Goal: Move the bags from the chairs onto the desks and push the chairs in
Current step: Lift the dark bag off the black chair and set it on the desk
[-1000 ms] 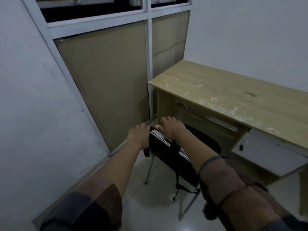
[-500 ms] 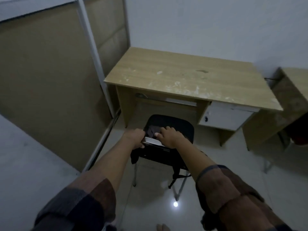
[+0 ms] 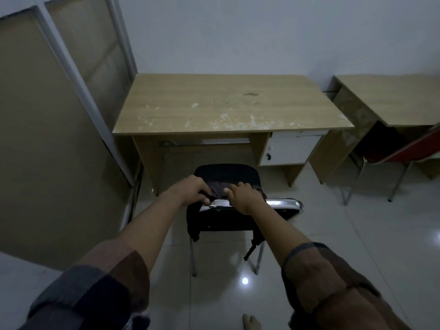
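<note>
A black chair (image 3: pixel 226 171) stands pulled out in front of a wooden desk (image 3: pixel 226 108), its chrome back rail (image 3: pixel 283 203) toward me. A dark bag (image 3: pixel 217 190) hangs over the chair's backrest, and its straps (image 3: pixel 252 246) dangle behind. My left hand (image 3: pixel 190 190) grips a black strap of the bag at the left end of the backrest. My right hand (image 3: pixel 242 196) holds the bag's top just right of it, fingers curled over the fabric. Most of the bag is hidden by the backrest and my hands.
A white drawer (image 3: pixel 290 148) sits under the desk's right side. A second desk (image 3: pixel 392 98) and a red chair (image 3: pixel 404 153) stand at the right. A tan partition (image 3: pixel 47 115) closes the left side. Glossy tiled floor (image 3: pixel 333 246) lies around the chair.
The view has swung, so the desk and chair now lie square ahead of me. Both hands stayed at the top of the backrest and now close on the bag.
</note>
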